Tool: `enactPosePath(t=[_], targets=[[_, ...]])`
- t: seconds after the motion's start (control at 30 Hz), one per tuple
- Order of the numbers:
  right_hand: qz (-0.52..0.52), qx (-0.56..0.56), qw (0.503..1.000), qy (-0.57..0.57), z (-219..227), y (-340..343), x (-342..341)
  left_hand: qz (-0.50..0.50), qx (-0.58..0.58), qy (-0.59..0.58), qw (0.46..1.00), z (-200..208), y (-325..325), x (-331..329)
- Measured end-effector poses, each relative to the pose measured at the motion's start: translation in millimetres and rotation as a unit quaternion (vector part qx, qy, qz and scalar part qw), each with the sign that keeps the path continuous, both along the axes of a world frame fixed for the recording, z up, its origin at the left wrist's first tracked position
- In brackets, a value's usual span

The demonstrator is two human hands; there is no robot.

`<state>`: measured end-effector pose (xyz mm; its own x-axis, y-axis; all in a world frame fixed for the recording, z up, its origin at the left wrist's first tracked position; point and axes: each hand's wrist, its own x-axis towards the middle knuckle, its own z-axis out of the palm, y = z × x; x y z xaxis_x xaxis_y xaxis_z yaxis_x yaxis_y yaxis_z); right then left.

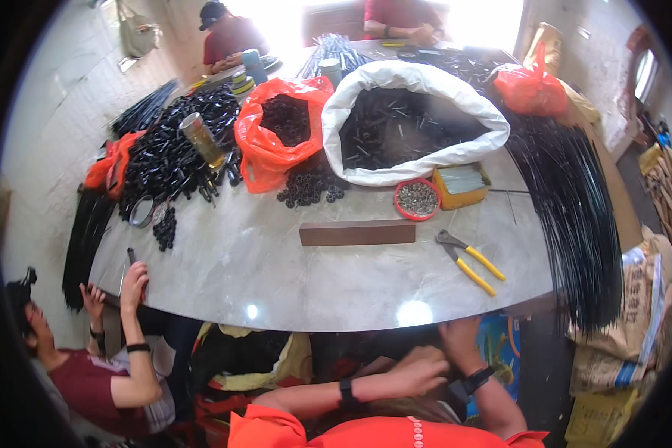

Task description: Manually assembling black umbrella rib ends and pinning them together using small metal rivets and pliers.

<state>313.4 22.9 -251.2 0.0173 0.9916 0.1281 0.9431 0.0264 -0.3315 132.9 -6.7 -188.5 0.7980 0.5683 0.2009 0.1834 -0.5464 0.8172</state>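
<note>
Both of my hands are low in the view, at the near edge of the grey table. My left hand (pixel 420 371) comes in from the left with its fingers curled closed; anything in them is too small or hidden to make out. Just right of it, my right hand (pixel 461 342) reaches up to the table edge, its fingers out of sight there. On the tabletop beyond them lie yellow-handled end-cutting pliers (pixel 449 243). A flat brown bar (pixel 357 234) lies to their left. Behind are a red dish (pixel 418 219) of small metal pieces and a yellow box (pixel 464 199) of thin pale rods.
A white sack (pixel 333 119) and an orange bag (pixel 250 153) hold black parts. Long black rods (pixel 582 216) hang over the right edge. A heap of black parts (pixel 179 142) covers the far left. A co-worker (pixel 89 384) sits left; two people work across the table.
</note>
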Motion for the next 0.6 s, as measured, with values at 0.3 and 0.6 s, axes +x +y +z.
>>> enactPosePath(t=[0.3,0.6], targets=[[0.052,0.088,0.993,0.055,-12.1,-5.9,25.3,0.017,0.238,0.352,0.905,2.8,-49.1,-22.8],[0.021,0.155,0.977,0.142,-9.7,-13.8,39.6,0.046,0.215,0.399,0.89,-4.1,-94.8,-21.2]])
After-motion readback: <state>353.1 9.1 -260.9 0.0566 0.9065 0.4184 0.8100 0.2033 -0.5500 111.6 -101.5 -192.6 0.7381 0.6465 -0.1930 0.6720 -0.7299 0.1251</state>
